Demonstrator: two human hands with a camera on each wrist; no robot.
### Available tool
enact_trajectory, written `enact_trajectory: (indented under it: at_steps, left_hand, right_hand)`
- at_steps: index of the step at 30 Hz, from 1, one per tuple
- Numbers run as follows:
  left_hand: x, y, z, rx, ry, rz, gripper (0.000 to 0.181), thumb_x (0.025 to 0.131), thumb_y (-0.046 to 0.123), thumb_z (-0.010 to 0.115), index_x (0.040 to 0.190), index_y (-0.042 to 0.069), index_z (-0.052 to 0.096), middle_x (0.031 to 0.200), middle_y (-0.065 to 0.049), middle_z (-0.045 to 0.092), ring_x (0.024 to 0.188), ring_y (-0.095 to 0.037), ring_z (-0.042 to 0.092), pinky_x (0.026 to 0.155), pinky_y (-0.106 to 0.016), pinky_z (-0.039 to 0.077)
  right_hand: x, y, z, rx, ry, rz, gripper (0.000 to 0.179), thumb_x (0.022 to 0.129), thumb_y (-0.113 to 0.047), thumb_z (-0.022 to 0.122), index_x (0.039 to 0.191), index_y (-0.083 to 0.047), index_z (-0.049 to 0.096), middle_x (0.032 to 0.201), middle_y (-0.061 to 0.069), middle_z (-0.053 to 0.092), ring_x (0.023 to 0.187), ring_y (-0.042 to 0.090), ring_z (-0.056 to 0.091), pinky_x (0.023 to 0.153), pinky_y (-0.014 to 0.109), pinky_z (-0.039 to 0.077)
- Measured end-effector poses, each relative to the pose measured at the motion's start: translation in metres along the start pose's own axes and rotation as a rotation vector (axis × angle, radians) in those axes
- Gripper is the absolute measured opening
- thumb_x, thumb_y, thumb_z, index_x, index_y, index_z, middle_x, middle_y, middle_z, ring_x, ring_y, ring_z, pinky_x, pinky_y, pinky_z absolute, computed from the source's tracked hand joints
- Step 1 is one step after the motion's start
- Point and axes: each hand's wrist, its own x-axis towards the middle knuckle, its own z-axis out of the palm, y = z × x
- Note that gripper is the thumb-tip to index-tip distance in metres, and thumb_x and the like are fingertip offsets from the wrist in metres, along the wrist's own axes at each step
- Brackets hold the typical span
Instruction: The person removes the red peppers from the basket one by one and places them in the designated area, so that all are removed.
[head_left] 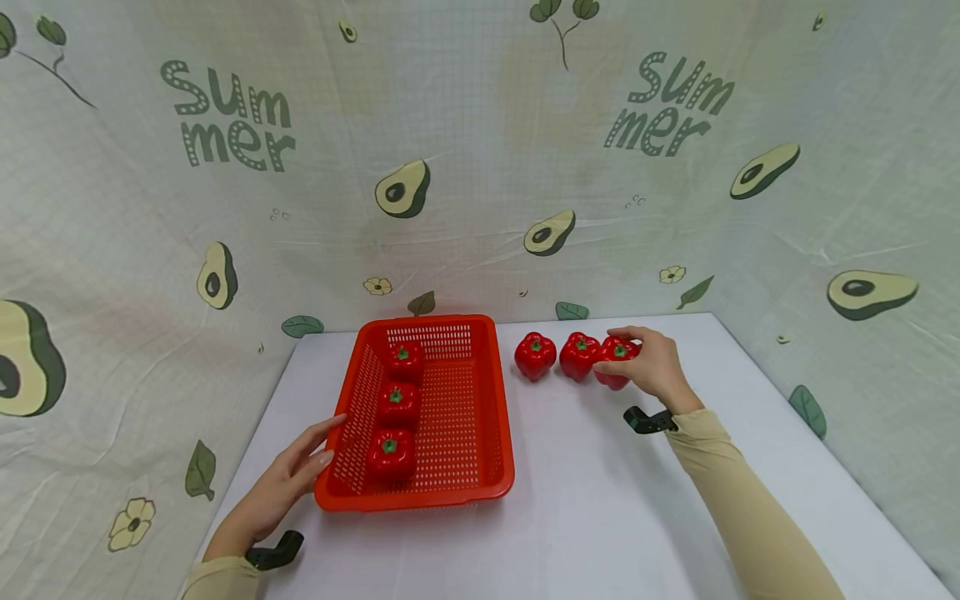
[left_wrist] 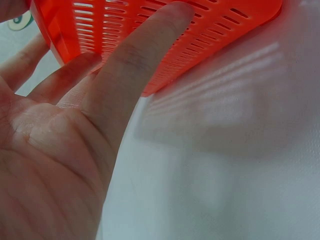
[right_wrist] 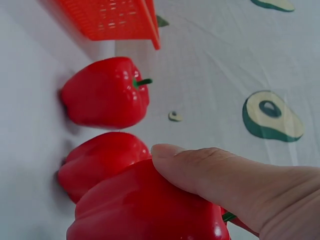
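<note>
With thumb and fingers on opposite sides, my right hand (head_left: 652, 362) grips the rightmost red bell pepper (head_left: 618, 352). In the right wrist view the thumb lies across this bell pepper (right_wrist: 145, 205), near its green stem. Just left of it are a second bell pepper (head_left: 580, 357) and, a little apart, a third bell pepper (head_left: 536, 356). My left hand (head_left: 281, 479) is at the left side of a red plastic basket (head_left: 497, 417), its fingers fairly straight. The left wrist view shows the thumb against the basket's slotted wall (left_wrist: 215, 30).
Inside the basket, a column of three bell peppers (head_left: 397, 405) stands along the left side. The basket sits on a white table (head_left: 585, 500). A cloth printed with avocados (head_left: 480, 150) hangs behind the table and along its sides.
</note>
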Motion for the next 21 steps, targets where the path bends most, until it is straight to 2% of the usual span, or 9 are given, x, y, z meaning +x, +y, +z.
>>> enact_trajectory:
  at_steps: [8,21]
  left_hand:
    - [0.0,-0.001,-0.002,-0.012,-0.013,0.012,0.051,0.106,0.023,0.047,0.154,0.036,0.033,0.162,0.0,0.019,0.129,-0.026,0.053,0.09,-0.041,0.055]
    - [0.0,-0.001,-0.001,0.001,-0.005,0.0,0.051,0.106,0.024,0.047,0.154,0.038,0.033,0.162,0.001,0.019,0.132,-0.027,0.05,0.091,-0.041,0.054]
  right_hand:
    - [0.009,0.017,0.004,0.008,0.003,0.057,0.067,0.081,-0.03,0.084,0.138,-0.005,0.057,0.137,0.024,0.051,0.125,0.044,0.041,0.087,0.054,0.054]
    - [0.02,0.032,0.004,0.013,0.009,0.098,0.066,0.083,-0.024,0.082,0.139,-0.003,0.055,0.138,0.025,0.049,0.126,0.046,0.038,0.088,0.056,0.053]
